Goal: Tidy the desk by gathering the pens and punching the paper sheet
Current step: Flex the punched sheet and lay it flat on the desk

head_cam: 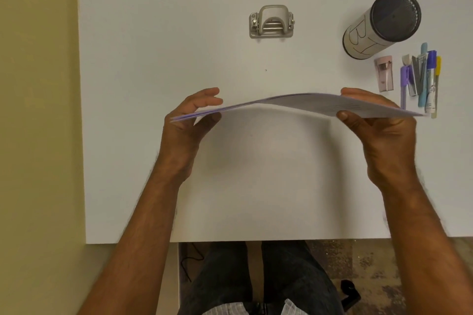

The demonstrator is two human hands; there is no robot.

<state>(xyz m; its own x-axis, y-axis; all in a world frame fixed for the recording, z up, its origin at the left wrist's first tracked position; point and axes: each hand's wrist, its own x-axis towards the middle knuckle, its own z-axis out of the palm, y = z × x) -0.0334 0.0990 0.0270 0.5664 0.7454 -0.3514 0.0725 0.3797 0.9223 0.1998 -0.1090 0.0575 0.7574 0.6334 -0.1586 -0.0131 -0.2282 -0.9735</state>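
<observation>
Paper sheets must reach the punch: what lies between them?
Head view: only bare white desk between the held paper sheets and the metal hole punch.

Your left hand (197,112) and right hand (378,115) pinch the paper (307,103) by its ends, above the table (153,59). Beyond them sits the punch (271,22); pens (422,77) and cup (382,23) lie past your right hand.

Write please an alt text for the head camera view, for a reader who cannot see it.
Two hands, left hand and right hand, hold a paper sheet by its ends above a white desk. Beyond it sits a metal hole punch; at the right stand a mesh pen cup and a row of pens.
</observation>
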